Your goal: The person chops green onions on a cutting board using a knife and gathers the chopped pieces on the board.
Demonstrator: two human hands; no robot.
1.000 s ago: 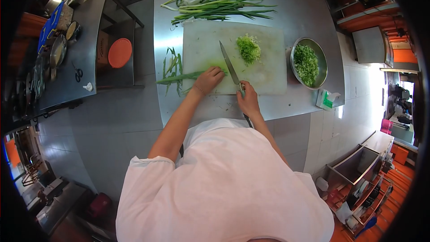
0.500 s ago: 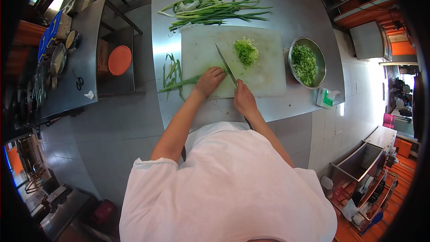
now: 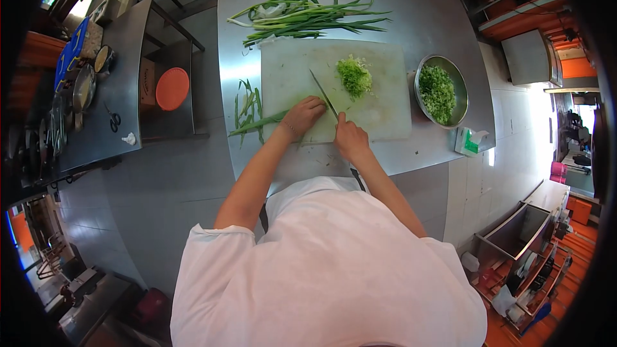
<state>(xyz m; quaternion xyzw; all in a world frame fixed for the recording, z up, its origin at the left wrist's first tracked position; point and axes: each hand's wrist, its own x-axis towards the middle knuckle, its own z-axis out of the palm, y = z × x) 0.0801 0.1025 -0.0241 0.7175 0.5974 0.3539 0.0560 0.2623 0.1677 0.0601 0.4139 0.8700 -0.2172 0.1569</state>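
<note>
My left hand (image 3: 304,115) presses a bunch of green onion leaves (image 3: 260,122) onto the white cutting board (image 3: 385,115); the leaves stick out to its left. My right hand (image 3: 351,137) is wrapped round the handle of a knife (image 3: 323,92), whose blade points up and left, close to my left fingertips. Chopped green onion (image 3: 354,77) lies in a pile on the board, right of the blade. Right of the board, a metal bowl (image 3: 466,95) holds more chopped green onion (image 3: 437,94).
Whole green onions (image 3: 315,16) lie behind the board, and loose leaves (image 3: 247,104) lie left of it. A green and white box (image 3: 470,142) sits at the table's right front corner. Scissors (image 3: 113,121) and a blue tray (image 3: 71,54) are on the left side table, near an orange basin (image 3: 173,88).
The knife has tilted from showing its broad side to a more edge-on view beside my left fingers. The view has shifted slightly. My left hand still holds the leaves.
</note>
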